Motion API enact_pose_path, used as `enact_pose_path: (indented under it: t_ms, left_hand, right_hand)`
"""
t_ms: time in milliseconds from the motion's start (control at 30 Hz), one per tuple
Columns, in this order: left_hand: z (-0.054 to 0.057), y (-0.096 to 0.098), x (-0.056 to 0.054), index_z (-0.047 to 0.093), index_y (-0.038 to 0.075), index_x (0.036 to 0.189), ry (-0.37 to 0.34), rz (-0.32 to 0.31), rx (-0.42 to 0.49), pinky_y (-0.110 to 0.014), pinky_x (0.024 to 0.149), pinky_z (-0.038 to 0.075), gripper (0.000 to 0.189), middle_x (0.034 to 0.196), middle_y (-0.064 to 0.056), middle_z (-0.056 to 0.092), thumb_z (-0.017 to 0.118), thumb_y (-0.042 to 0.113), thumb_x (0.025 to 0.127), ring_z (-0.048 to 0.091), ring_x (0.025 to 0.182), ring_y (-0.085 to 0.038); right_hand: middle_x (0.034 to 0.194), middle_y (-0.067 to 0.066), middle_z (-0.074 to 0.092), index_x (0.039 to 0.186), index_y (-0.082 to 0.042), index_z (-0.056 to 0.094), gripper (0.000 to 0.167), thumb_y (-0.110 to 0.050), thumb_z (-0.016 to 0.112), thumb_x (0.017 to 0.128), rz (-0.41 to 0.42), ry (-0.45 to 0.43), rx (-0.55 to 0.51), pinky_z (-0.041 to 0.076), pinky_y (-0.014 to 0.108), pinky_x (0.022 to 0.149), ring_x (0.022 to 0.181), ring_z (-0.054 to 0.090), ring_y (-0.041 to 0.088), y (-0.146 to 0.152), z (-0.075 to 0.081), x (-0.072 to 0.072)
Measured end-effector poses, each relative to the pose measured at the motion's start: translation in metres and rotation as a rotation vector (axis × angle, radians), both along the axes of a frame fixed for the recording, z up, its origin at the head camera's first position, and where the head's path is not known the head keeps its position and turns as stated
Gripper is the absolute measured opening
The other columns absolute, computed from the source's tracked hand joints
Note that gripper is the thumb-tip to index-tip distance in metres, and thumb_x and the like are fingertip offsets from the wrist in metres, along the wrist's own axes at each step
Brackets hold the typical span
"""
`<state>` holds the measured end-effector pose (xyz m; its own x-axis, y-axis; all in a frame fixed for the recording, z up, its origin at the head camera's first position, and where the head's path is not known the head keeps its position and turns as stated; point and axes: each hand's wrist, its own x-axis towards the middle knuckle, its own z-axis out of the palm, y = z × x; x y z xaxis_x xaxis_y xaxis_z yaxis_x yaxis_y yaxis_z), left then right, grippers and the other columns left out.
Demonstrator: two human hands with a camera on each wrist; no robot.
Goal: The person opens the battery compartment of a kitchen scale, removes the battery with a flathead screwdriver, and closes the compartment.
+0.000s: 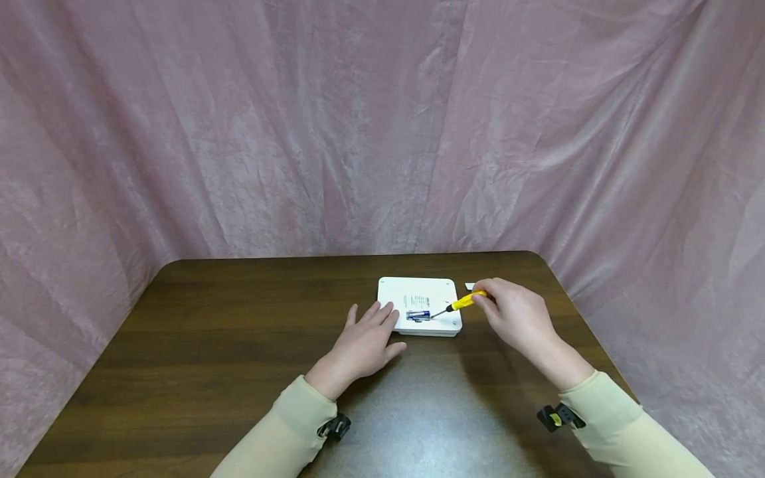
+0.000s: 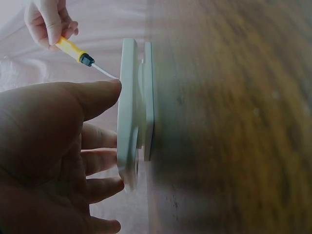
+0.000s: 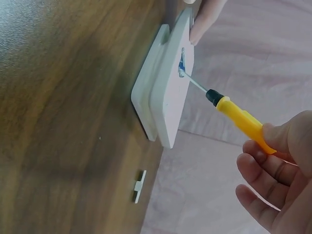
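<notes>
A white kitchen scale (image 1: 415, 286) lies with its underside up on the wooden table, its small battery compartment uncovered. Inside that compartment sits a blue and silver battery (image 1: 418, 315). My right hand (image 1: 518, 317) pinches the yellow handle of a screwdriver (image 1: 464, 301) between thumb and fingers. The screwdriver slants down to the left, its metal tip at the right end of the battery, as the right wrist view also shows. With fingers spread, my left hand (image 1: 363, 340) rests its fingertips on the scale's left edge, holding nothing.
A small white battery cover (image 3: 139, 186) lies on the table to the right of the scale, partly behind my right hand in the head view. The brown table (image 1: 239, 345) ends at a pink curtain (image 1: 335, 133) at the back.
</notes>
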<state>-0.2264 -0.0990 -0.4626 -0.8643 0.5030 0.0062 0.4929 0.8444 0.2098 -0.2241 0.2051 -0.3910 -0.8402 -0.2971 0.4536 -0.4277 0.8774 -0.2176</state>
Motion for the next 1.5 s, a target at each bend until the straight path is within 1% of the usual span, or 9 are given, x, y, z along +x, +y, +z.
enact_pose_path:
  t_ms: [367, 500, 633, 800, 967, 1033, 1200, 1300, 1500]
  left_hand:
    - [-0.002, -0.001, -0.001, 0.047, 0.010, 0.168, -0.003, 0.002, 0.003, -0.072, 0.129, 0.016, 0.072, 0.178, -0.011, 0.036, 0.061, 0.053, 0.112, 0.029, 0.166, -0.034]
    - [-0.003, -0.002, -0.001, 0.049, 0.010, 0.168, -0.002, 0.000, 0.013, -0.070, 0.130, 0.017, 0.070, 0.177, -0.010, 0.037, 0.062, 0.052, 0.113, 0.030, 0.165, -0.034]
    - [-0.004, -0.004, -0.001, 0.050, 0.010, 0.167, -0.003, -0.011, 0.031, -0.067, 0.131, 0.017, 0.068, 0.176, -0.010, 0.039, 0.062, 0.050, 0.113, 0.030, 0.165, -0.036]
    - [-0.004, -0.006, -0.002, 0.050, 0.009, 0.166, 0.000, -0.009, 0.035, -0.062, 0.132, 0.019, 0.069, 0.176, -0.011, 0.040, 0.063, 0.049, 0.112, 0.030, 0.164, -0.039]
    - [-0.005, -0.006, -0.002, 0.050, 0.006, 0.166, -0.007, -0.010, 0.038, -0.056, 0.133, 0.022, 0.069, 0.175, -0.012, 0.040, 0.065, 0.048, 0.112, 0.030, 0.164, -0.041]
    - [-0.005, -0.005, -0.002, 0.050, 0.006, 0.166, -0.012, -0.006, 0.039, -0.054, 0.133, 0.022, 0.069, 0.175, -0.012, 0.040, 0.065, 0.047, 0.112, 0.030, 0.164, -0.041]
    - [-0.006, -0.001, -0.002, 0.048, 0.007, 0.167, -0.034, -0.019, 0.048, -0.054, 0.134, 0.021, 0.070, 0.176, -0.011, 0.038, 0.066, 0.046, 0.112, 0.028, 0.165, -0.040]
    - [-0.006, 0.001, -0.002, 0.047, 0.008, 0.168, -0.033, -0.028, 0.045, -0.054, 0.134, 0.019, 0.070, 0.177, -0.010, 0.037, 0.065, 0.047, 0.112, 0.027, 0.166, -0.039]
    - [-0.005, 0.001, -0.002, 0.046, 0.010, 0.169, -0.030, -0.021, 0.029, -0.054, 0.134, 0.018, 0.070, 0.178, -0.009, 0.035, 0.064, 0.048, 0.113, 0.025, 0.166, -0.037]
  right_hand:
    - [0.092, -0.001, 0.074, 0.104, -0.013, 0.080, 0.005, -0.013, 0.083, 0.100, 0.045, 0.029, 0.088, 0.052, 0.043, 0.060, 0.070, 0.061, 0.021, -0.015, 0.007, -0.004]
    - [0.093, 0.000, 0.074, 0.104, -0.012, 0.079, 0.008, -0.011, 0.084, 0.099, 0.062, 0.040, 0.107, 0.055, 0.046, 0.062, 0.074, 0.066, 0.024, -0.019, 0.008, -0.005]
    - [0.094, 0.000, 0.075, 0.105, -0.011, 0.080, 0.014, -0.009, 0.088, 0.095, 0.079, 0.043, 0.117, 0.055, 0.047, 0.063, 0.076, 0.067, 0.026, -0.022, 0.008, -0.003]
    - [0.092, 0.001, 0.074, 0.104, -0.010, 0.079, 0.013, -0.009, 0.088, 0.094, 0.084, 0.059, 0.120, 0.056, 0.048, 0.064, 0.077, 0.069, 0.028, -0.022, 0.004, -0.001]
    - [0.097, 0.005, 0.078, 0.103, -0.009, 0.080, 0.008, -0.011, 0.085, 0.097, 0.055, 0.071, 0.098, 0.058, 0.050, 0.068, 0.084, 0.073, 0.030, -0.018, -0.004, -0.001]
    - [0.096, 0.006, 0.078, 0.101, -0.008, 0.079, 0.007, -0.011, 0.085, 0.098, 0.043, 0.075, 0.080, 0.059, 0.050, 0.068, 0.083, 0.073, 0.030, -0.017, -0.007, -0.001]
    - [0.092, 0.004, 0.078, 0.097, -0.009, 0.079, 0.005, -0.010, 0.084, 0.099, 0.046, 0.022, 0.061, 0.059, 0.048, 0.067, 0.077, 0.070, 0.025, -0.016, -0.015, -0.001]
    - [0.093, 0.003, 0.077, 0.098, -0.010, 0.080, 0.005, -0.009, 0.085, 0.098, 0.036, 0.011, 0.048, 0.058, 0.048, 0.068, 0.079, 0.070, 0.024, -0.013, -0.014, 0.000]
    - [0.092, 0.002, 0.073, 0.101, -0.009, 0.078, 0.006, -0.011, 0.084, 0.099, 0.038, 0.045, 0.037, 0.055, 0.047, 0.066, 0.079, 0.066, 0.025, -0.008, -0.007, 0.000]
